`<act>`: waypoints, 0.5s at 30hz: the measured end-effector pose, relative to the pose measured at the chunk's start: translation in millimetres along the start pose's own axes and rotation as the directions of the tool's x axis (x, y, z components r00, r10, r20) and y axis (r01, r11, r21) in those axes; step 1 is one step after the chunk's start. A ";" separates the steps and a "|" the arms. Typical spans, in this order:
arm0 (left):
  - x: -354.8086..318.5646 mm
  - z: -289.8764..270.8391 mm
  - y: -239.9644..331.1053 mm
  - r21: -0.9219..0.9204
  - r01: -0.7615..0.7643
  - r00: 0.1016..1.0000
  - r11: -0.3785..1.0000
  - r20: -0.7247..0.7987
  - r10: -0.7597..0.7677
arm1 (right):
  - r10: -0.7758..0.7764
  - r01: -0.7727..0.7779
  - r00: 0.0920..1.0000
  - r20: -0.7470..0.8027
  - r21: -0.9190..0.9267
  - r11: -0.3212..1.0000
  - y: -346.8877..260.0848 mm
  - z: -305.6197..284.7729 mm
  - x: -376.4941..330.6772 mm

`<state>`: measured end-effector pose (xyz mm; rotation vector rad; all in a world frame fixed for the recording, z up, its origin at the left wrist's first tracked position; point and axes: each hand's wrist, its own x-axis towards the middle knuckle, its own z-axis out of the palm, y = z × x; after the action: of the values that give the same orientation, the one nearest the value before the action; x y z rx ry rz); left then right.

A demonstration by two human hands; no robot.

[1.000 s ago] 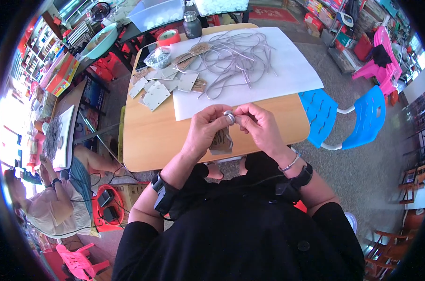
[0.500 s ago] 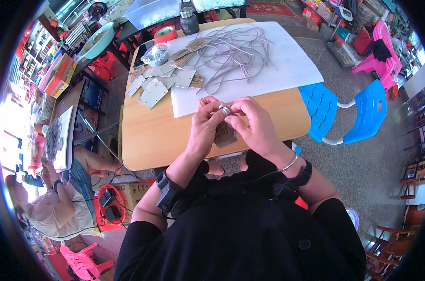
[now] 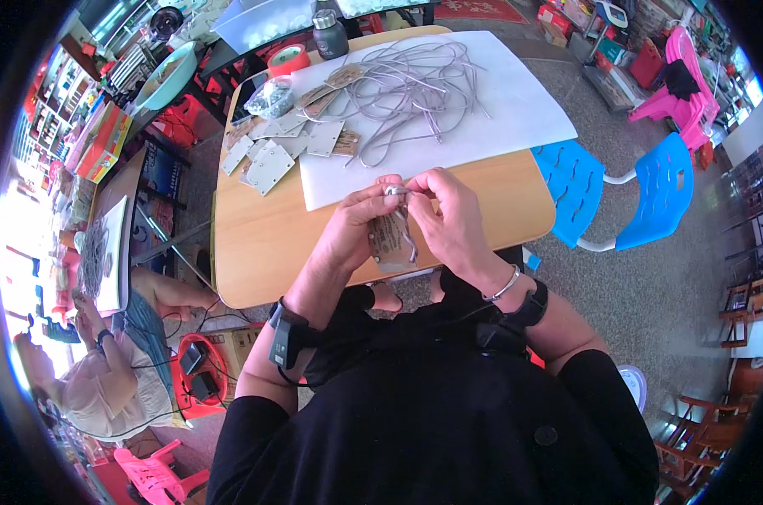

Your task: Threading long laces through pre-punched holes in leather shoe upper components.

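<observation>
Over the near edge of the wooden table (image 3: 263,261), my left hand (image 3: 354,220) pinches the top of a brown printed card (image 3: 388,242). A grey cord (image 3: 409,239) is looped at the card's top, and a short length dangles down its right side. The fingertips of my right hand (image 3: 450,217) are pinched together at that loop, apparently on the cord. Exactly how the cord passes through the card is hidden by my fingers. Beyond my hands, a tangle of grey cords (image 3: 423,105) lies on a white sheet (image 3: 516,109). Several pale cards with small holes (image 3: 272,168) are heaped to its left.
Behind the cards are a bag of small parts (image 3: 270,99), a red tape roll (image 3: 289,59) and a dark bottle (image 3: 330,35). A blue chair (image 3: 655,198) stands to the right. Another person (image 3: 99,370) sits at the left beside a second table with cords.
Both hands have shifted slightly; the card now shows more fully below my left fingers, with the cord end hanging. My right hand has turned with its fingers nearer the loop.
</observation>
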<state>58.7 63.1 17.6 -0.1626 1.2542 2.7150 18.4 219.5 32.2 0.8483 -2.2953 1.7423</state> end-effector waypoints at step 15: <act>9.5 10.9 -29.3 0.054 -0.171 0.980 0.984 -0.090 0.176 | -0.344 0.305 0.938 -0.042 -0.374 0.876 15.4 0.5 5.8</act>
<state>54.1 91.0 1.2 -0.1861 1.4181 2.8520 5.9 219.6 21.5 0.9678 -2.1516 1.1471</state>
